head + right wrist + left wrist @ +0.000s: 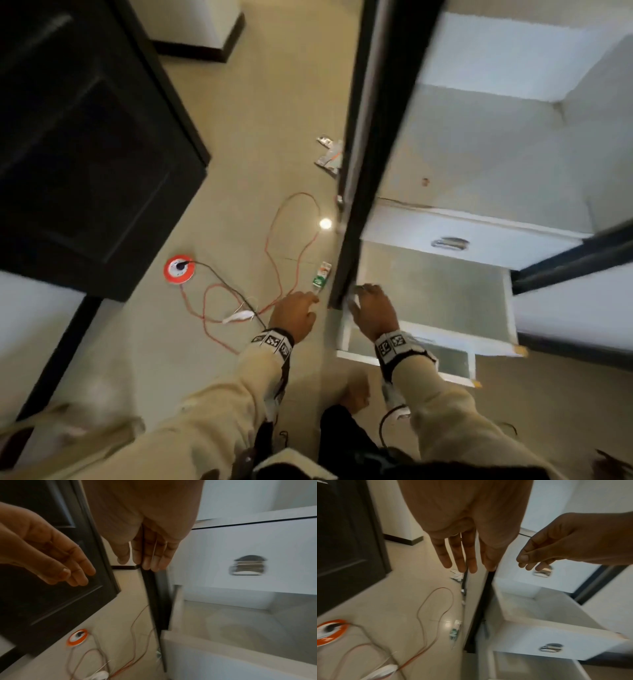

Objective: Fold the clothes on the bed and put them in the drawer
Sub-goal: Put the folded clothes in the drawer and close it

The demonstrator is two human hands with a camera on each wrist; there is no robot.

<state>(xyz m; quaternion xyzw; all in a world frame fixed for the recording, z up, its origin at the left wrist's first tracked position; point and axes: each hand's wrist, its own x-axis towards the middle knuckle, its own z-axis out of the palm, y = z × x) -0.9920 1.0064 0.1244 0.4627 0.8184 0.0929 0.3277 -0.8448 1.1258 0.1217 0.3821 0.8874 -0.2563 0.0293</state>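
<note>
No clothes show in any view. A white wardrobe has two drawers pulled out: the upper open drawer (435, 294) (539, 608) (231, 626) looks empty, and below it the lower open drawer (411, 359) (539, 669) sticks out further. Above them sits a closed drawer front (479, 245) with a metal handle. My left hand (301, 306) (462, 561) hangs over the floor, fingers straight, holding nothing. My right hand (364, 299) (150, 561) is at the upper drawer's left corner, beside the black door edge (370, 137); it holds nothing.
A dark door (85, 137) stands at the left. On the tiled floor lie an orange-and-white cable reel (178, 269), a looping orange cable (274, 240), a green-and-white tube (321, 275) and some wrappers (330, 154). My foot (356, 394) is below the drawers.
</note>
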